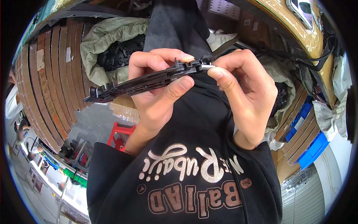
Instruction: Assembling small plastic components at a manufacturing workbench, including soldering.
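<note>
you hold a long, narrow, ribbed black plastic part [145, 83] in the air, in front of your black cloth sweatshirt with shiny print [201, 128]. the part has slots along its length, small raised tabs at its left end, and a thicker group of clips at its right end, where a small, thin, silver-coloured piece [206, 67] shows. it is slanted, not level in the view. your left hand [154, 102] is grasping the part, with the thumb on the near side and the fingers behind. your right hand [248, 84] is pinching around the silver-coloured piece with thumb and forefinger; if this piece is fixed, i cannot tell.

the free left end of the part reaches well past your left hand. ahead and left of the sweatshirt is a pale green woven sack [112, 28], and farther left a row of brown cardboard packs [48, 82]. far ahead and right of it is the glossy yellow-brown table edge [315, 31]. left of it, a red plastic stool [123, 129] stands on the grey floor [93, 119].
</note>
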Action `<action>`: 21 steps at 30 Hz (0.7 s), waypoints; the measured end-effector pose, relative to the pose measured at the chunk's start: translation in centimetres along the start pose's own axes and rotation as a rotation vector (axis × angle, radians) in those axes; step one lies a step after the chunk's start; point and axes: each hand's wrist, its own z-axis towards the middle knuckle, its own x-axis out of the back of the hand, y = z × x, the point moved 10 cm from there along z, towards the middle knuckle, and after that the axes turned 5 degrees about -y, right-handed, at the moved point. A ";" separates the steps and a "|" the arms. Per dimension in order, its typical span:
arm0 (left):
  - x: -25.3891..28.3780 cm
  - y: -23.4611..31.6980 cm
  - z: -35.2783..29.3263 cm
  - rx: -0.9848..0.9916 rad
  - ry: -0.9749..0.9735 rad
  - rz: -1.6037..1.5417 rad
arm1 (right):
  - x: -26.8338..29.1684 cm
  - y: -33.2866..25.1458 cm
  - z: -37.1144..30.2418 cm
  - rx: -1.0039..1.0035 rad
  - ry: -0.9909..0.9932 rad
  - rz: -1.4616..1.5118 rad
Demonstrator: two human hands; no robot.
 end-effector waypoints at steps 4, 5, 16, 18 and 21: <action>-0.1 0.1 0.1 -0.007 -0.022 0.034 | 0.1 -0.1 0.0 0.028 0.007 -0.018; -0.2 0.1 0.1 -0.008 -0.022 0.035 | 0.2 -0.3 0.1 0.053 0.011 -0.039; -0.3 0.3 0.1 -0.055 -0.087 0.052 | 0.0 0.0 -0.1 0.006 0.006 -0.012; -0.2 0.3 0.0 -0.064 -0.110 0.050 | -0.1 0.2 -0.1 -0.012 -0.013 -0.001; -0.7 0.4 0.1 -0.084 -0.144 0.031 | -0.1 0.1 -0.2 -0.018 -0.021 -0.005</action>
